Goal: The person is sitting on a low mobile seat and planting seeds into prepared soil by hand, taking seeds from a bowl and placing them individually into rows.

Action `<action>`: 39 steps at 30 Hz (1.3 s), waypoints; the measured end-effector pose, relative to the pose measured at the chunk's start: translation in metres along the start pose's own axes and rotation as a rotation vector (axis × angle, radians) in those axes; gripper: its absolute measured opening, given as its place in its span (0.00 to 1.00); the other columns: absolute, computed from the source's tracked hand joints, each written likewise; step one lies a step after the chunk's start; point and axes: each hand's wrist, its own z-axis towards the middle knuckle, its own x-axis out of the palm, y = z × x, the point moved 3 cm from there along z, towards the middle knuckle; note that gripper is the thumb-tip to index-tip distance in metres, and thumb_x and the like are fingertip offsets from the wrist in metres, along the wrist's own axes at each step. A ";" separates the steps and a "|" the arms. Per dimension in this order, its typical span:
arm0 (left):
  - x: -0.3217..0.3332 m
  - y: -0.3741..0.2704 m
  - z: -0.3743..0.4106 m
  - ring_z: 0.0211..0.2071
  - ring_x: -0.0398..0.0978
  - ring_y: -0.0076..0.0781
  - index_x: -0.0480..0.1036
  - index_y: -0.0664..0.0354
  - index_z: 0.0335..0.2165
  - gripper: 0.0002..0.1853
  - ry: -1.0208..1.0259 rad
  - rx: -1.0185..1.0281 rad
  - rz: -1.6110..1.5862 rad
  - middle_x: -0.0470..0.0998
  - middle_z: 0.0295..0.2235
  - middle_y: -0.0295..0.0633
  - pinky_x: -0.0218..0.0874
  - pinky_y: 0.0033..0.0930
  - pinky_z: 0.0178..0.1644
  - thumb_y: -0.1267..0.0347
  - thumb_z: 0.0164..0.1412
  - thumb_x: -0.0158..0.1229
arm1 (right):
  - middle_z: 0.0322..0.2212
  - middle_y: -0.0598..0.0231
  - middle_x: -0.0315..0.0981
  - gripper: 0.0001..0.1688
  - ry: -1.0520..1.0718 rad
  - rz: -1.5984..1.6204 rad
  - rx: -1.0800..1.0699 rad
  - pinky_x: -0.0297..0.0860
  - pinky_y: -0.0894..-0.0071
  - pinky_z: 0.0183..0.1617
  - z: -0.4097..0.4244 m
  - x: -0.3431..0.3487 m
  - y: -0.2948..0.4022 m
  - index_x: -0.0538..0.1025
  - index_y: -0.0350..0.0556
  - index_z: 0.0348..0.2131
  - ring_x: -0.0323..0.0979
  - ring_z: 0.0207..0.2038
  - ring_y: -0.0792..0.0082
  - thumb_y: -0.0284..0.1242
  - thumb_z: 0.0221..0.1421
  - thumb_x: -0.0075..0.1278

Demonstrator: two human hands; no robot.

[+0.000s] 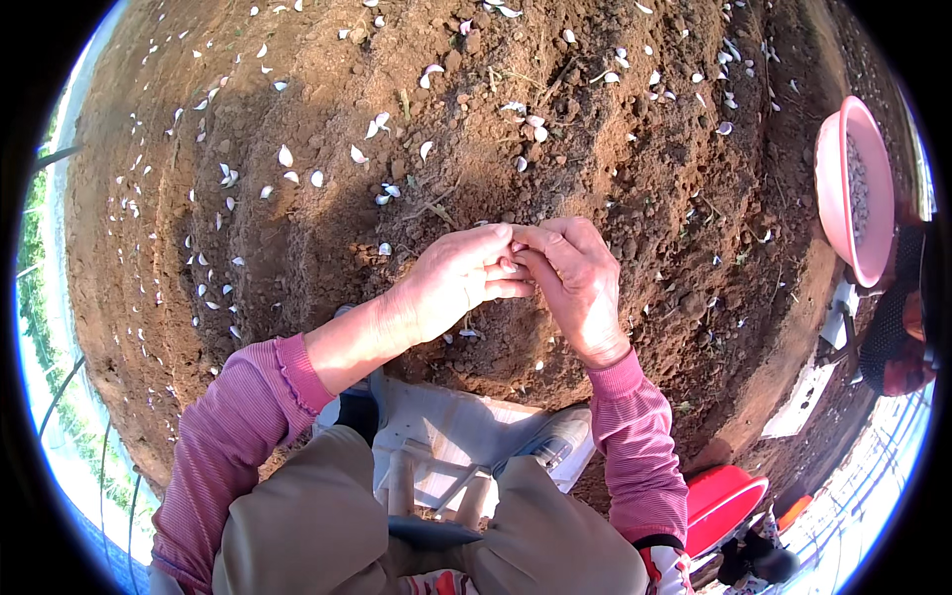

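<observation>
My left hand [465,275] is held palm-up over the soil, its fingers partly curled. My right hand [576,279] meets it from the right, thumb and forefinger pinched together at the left fingertips. Something small and pinkish shows between the two hands, but I cannot tell whether it is a garlic clove or a fingertip. Below and beyond them spreads brown tilled soil [476,171], dotted with many pale garlic cloves. One clove [384,248] lies left of my hands, and another clove [317,178] farther up.
A pink plastic basin [833,186] at right holds small pale pieces. Nearer me stands a red basin [718,506]. My shoes rest on a pale board [446,416] by a low stool [401,483]. Other people [889,335] appear at the right rim and lower right.
</observation>
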 end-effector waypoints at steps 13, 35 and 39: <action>-0.028 -0.007 -0.034 0.41 0.78 0.43 0.67 0.71 0.49 0.16 -0.255 -0.118 0.183 0.77 0.40 0.52 0.72 0.43 0.48 0.71 0.67 0.50 | 0.26 0.71 0.77 0.07 -0.251 -0.265 0.307 0.67 0.82 0.23 0.057 -0.063 -0.112 0.83 0.48 0.35 0.66 0.21 0.83 0.28 0.53 0.60; -0.050 -0.011 -0.066 0.39 0.79 0.43 0.69 0.71 0.47 0.14 -0.390 -0.116 0.088 0.77 0.38 0.52 0.73 0.42 0.44 0.73 0.67 0.48 | 0.25 0.69 0.79 0.10 -0.224 -0.867 -0.030 0.75 0.73 0.36 0.165 -0.052 -0.134 0.81 0.57 0.39 0.77 0.28 0.72 0.35 0.56 0.58; -0.056 -0.011 -0.068 0.38 0.79 0.42 0.69 0.71 0.47 0.14 -0.400 -0.118 0.068 0.77 0.38 0.51 0.73 0.41 0.44 0.74 0.66 0.48 | 0.34 0.63 0.78 0.10 -0.080 -1.075 0.035 0.72 0.65 0.43 0.188 -0.027 -0.131 0.81 0.58 0.39 0.77 0.37 0.66 0.31 0.56 0.57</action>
